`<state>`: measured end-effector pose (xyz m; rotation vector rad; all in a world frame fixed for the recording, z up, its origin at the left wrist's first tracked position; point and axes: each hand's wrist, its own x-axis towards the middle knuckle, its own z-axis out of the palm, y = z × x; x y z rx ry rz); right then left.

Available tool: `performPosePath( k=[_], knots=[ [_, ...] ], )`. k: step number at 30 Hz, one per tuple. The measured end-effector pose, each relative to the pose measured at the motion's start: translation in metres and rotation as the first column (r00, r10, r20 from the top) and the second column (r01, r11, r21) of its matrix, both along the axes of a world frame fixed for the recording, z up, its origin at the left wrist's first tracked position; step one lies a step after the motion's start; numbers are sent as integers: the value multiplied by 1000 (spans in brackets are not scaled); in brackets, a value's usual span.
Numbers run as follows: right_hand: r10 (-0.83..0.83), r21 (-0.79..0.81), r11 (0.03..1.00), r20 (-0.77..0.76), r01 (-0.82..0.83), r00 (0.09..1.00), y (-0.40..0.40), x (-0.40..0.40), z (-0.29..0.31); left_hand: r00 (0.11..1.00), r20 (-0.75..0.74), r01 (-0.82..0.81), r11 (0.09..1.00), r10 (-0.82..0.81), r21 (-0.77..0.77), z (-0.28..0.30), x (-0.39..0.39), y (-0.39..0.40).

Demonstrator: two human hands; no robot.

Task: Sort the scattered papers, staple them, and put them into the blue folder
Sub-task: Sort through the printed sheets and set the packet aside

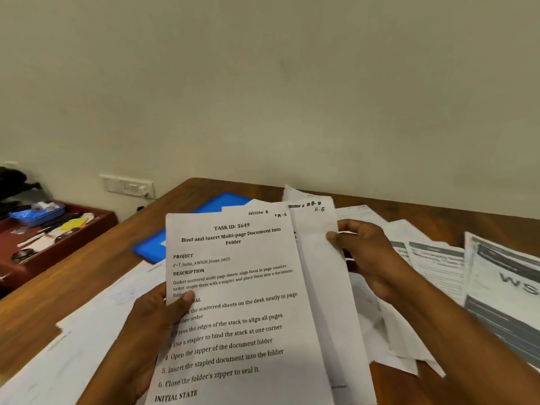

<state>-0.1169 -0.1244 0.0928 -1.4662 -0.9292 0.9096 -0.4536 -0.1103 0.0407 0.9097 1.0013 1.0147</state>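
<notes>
Above desk (87, 290), hands (152, 325) pinch papers (233, 302).

front sheet (233, 302): "TASK ID: 3649", "SECTION 1", "R-1" | rear sheet (317, 229): "R-5" | right paper (508, 276): "WS"

Red tray (96, 222) w/ clutter, wall switch (128, 187)

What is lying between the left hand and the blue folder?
In the head view, the printed sheet headed TASK ID: 3649, held by the left hand, covers the near part of the blue folder. Beside it, brown table shows.
</notes>
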Motion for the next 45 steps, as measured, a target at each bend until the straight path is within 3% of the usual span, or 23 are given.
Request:
performPosePath(
  k=[10, 22, 36, 45],
  knots=[
    [-23, 40, 999, -54, 25, 998, -45, 49, -26, 998, -61, 33, 998, -30, 58, -3, 76, -22],
    [-13, 76, 997, -208, 29, 978, -61, 67, -55, 975, -217, -17, 993, 43, 120, -13, 103, -19],
    [-28, 130, 989, -301, 70, 953, -64, 70, -52, 966, -256, 60, 987, -20, 151, -19, 123, -18],
    [-15, 149, 987, -260, 55, 966, -66, 67, -48, 963, -269, 69, 983, -20, 173, -15, 134, -20]
  ],
)
